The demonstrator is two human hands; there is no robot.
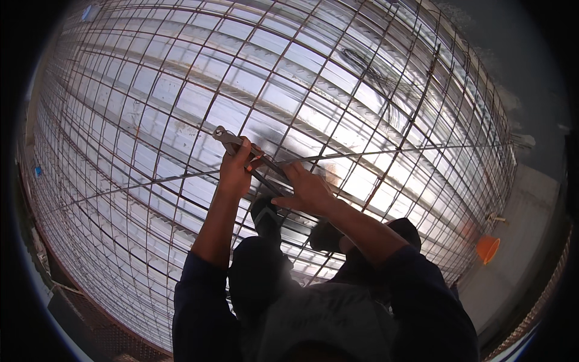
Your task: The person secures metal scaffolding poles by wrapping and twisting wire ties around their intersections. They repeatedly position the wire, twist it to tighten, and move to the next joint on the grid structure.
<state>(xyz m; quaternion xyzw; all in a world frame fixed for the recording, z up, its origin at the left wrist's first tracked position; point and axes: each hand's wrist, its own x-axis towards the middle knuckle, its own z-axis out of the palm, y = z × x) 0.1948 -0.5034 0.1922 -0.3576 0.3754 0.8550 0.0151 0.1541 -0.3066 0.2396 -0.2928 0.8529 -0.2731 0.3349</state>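
Observation:
A pair of long-handled metal pincers point(229, 139) is held above a grid of steel reinforcing bars point(253, 99), its jaws pointing to the far left. My left hand point(236, 168) is closed round the pincers just behind the jaws. At the handle ends, my right hand point(307, 190) grips with its fingers on one handle and its thumb by the other. Small reddish-orange patches show beside my left fingers; what they are I cannot make out. Under the tool, a single bar point(362, 154) runs slantwise across the grid.
Ribbed, shiny metal decking point(199, 130) lies beneath the bars. A bundle of thin tie wire point(377, 78) rests on the grid at the far right. An orange bucket-like container point(487, 248) stands at the right edge by a pale concrete strip point(518, 223). My shoe point(265, 214) is on the grid below my hands.

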